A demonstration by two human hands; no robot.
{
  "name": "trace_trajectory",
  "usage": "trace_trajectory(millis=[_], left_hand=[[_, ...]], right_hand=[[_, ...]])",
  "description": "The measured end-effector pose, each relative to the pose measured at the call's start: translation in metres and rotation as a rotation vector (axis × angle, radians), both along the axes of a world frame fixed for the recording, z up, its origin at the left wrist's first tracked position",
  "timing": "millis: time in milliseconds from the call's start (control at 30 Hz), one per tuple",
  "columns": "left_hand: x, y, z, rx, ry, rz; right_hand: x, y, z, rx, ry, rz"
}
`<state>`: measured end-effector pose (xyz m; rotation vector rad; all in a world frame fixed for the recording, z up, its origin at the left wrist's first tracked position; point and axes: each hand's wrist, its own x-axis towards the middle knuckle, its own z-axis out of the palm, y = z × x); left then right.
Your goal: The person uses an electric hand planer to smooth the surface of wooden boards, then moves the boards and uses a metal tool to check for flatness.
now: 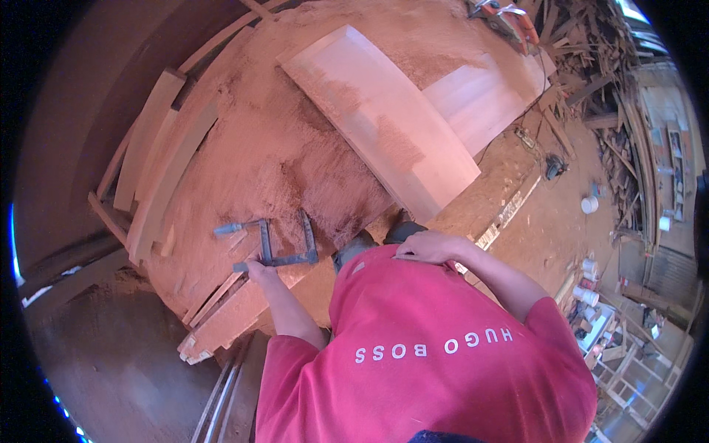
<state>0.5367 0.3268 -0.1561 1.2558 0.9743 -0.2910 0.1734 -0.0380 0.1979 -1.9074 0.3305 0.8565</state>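
Observation:
A dark metal bar clamp (289, 260) with a blue handle lies over the sawdust on the work surface, left of my body. My left hand (260, 272) is closed on its near left end, though the fingertips are partly hidden. My right hand (432, 247) rests against the front of my red shirt (443, 295), fingers bent inward. Whatever those fingers pinch, perhaps shirt cloth, I cannot make out. Ahead of me a wide, pale wooden panel (384, 118) lies slantwise, partly dusted with reddish sawdust.
A second panel (473, 103) lies beside the first. An orange power tool (509, 26) sits at the far right, its dark cable trailing down. Long boards (159, 148) lie along the left. Scrap wood (591, 66) is heaped at the far right; white buckets (588, 204) stand below it.

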Motion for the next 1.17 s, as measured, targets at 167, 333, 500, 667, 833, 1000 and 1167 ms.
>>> trace_trajectory(millis=[167,333,500,667,833,1000,1167], left_hand=[[-0.011,-0.083,0.119,0.138,-0.088,0.016],[-0.030,-0.107,0.169,0.273,-0.391,-0.113],[-0.061,-0.162,0.228,0.372,-0.773,-0.550],[-0.090,-0.231,0.274,0.235,-0.970,-0.968],[-0.092,-0.288,0.243,0.029,-0.936,-1.065],[-0.086,-0.300,0.218,-0.008,-0.856,-1.122],[-0.079,-0.305,0.229,-0.168,-0.825,-1.148]], right_hand=[[-0.012,0.003,-0.006,-0.013,0.101,-0.108],[-0.023,-0.041,0.008,-0.236,-0.177,-0.542],[0.026,-0.054,0.032,-0.299,-0.471,-0.932],[0.103,-0.044,0.053,-0.359,-0.778,-0.896],[0.110,-0.061,0.024,-0.352,-0.675,-0.766],[0.109,-0.061,0.011,-0.415,-0.610,-0.788],[0.120,-0.060,0.024,-0.400,-0.519,-0.859]])
